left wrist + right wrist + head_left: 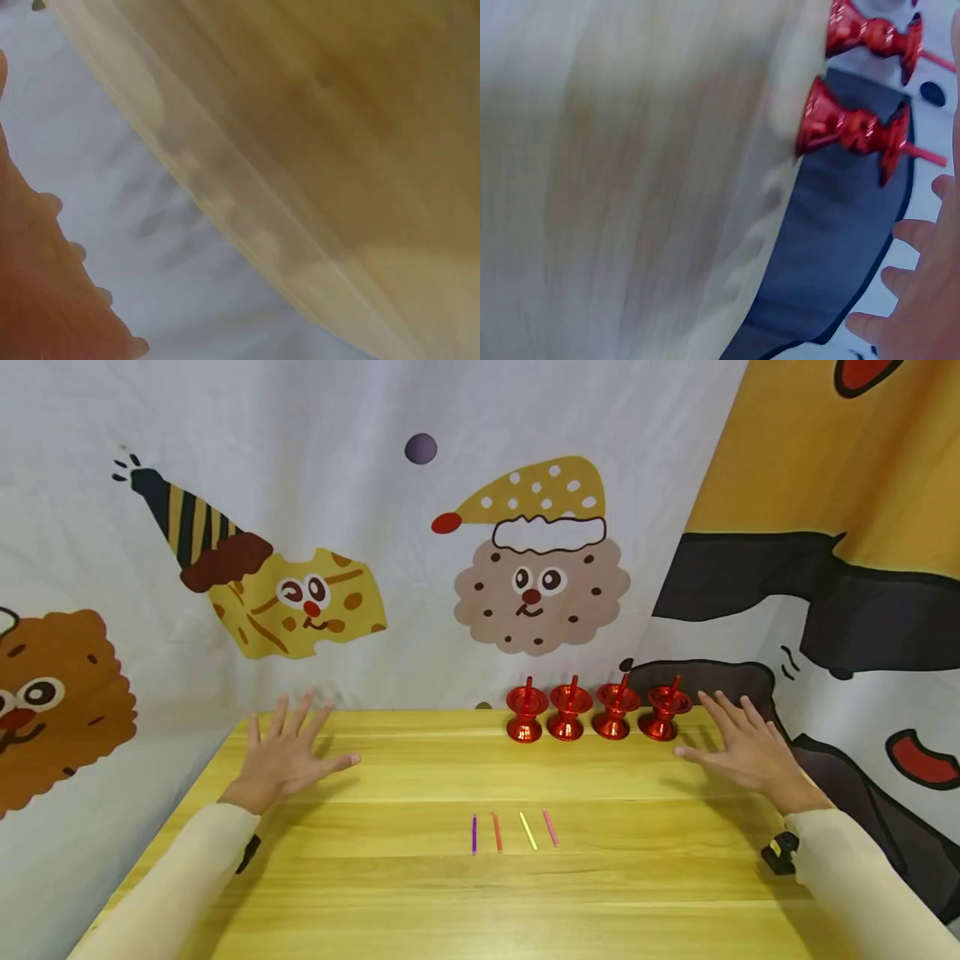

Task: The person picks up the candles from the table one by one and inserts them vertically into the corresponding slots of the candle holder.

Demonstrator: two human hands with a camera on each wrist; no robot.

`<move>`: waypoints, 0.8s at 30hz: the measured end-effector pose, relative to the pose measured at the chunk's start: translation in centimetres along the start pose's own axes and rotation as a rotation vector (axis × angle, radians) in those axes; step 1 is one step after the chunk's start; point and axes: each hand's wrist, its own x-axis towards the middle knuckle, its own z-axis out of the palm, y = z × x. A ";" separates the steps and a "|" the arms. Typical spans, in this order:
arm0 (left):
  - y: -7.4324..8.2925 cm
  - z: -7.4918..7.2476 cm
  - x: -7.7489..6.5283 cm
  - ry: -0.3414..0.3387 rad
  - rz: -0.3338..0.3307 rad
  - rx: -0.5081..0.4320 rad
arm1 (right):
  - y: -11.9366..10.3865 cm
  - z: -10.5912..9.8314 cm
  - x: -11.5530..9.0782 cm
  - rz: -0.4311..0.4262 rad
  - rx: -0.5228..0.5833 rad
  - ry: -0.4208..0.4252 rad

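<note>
My left hand (288, 756), fingers spread and straight, hovers above the table's back left part and holds nothing; its edge shows in the left wrist view. With fingers likewise spread, my right hand (753, 756) is over the right side, also holding nothing. Nearest to it stands the rightmost shiny red candle holder (663, 714), apart from the fingers. Beside that one, more red candle holders (612, 718) form a row, each with a thin red stick upright in it. Near the middle lie a purple candle (474, 834), an orange candle (497, 832), a yellow candle (528, 831) and a pink candle (551, 827).
The wooden table (360, 877) ends at the back against a white cloth (337, 468) printed with cartoon figures. A yellow and black patterned part of the cloth (825, 468) hangs to the right. The candle holders stand close to the table's back edge.
</note>
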 end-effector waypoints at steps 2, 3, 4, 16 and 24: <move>0.5 0.2 -0.3 0.012 0.016 -0.007 | -0.7 0.0 -0.3 -0.020 0.020 0.010; 0.9 0.3 -0.5 0.015 0.025 -0.016 | -1.1 -0.1 -0.4 -0.029 0.029 0.017; 1.3 0.3 -0.6 0.022 0.034 -0.024 | -1.5 -0.1 -0.5 -0.039 0.037 0.025; 10.0 1.2 1.1 0.121 0.189 -0.194 | -9.7 1.0 -0.5 -0.155 0.257 0.142; 15.5 2.3 2.9 0.170 0.268 -0.402 | -15.3 2.4 1.2 -0.248 0.440 0.200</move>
